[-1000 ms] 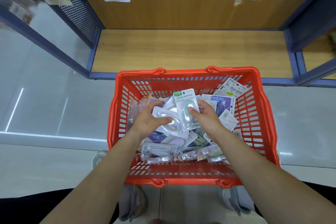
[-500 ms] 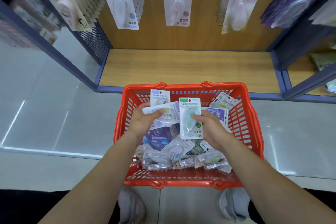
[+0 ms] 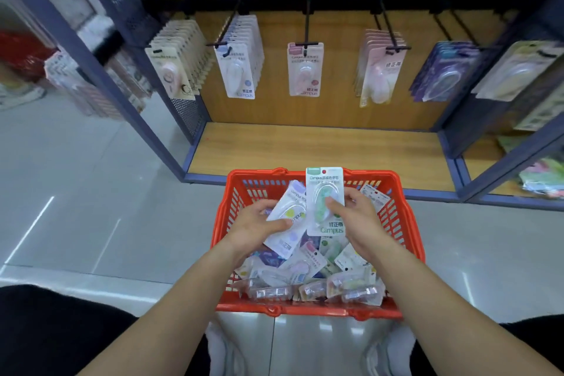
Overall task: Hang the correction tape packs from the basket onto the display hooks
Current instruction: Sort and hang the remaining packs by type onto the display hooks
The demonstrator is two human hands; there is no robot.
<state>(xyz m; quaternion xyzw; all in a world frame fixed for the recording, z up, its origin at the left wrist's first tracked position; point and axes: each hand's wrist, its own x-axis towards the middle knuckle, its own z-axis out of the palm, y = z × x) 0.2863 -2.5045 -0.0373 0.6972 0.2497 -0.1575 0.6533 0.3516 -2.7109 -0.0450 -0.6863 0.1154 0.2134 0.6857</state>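
**Two packs picked, hooks waiting**

Both hands are over the red plastic basket [image 3: 409, 223]. The left hand [image 3: 259, 223] grips a white card pack with yellow and purple dots [image 3: 288, 220], tipped to one side, with the thumb across its front. The right hand [image 3: 355, 217] pinches a white card pack with a green top and green tape inside [image 3: 323, 189]. This one is held upright, and its edge lies over the dotted pack.

Under the hands, the basket holds a heap of small clear-fronted packs [image 3: 308, 275]. The basket sits on the shiny grey floor [image 3: 91, 192], just in front of the low wooden shelf [image 3: 320, 149].

Farther back, thin black metal hooks [image 3: 306, 24] stick out from a black bar. Packs hang on them in rows. A pink pack [image 3: 305, 70] hangs at the front of the middle hook.

The job now looks like finding a hook for the green pack. First look for a row that matches it. No green row shows from here. Hold the pack low down, so its top stays free. Bring the top hole to the hook's tip, keep the card straight, and slide it back gently. Keep a firm hold on the dotted pack so it does not drop. Try not to bump the packs already hanging.
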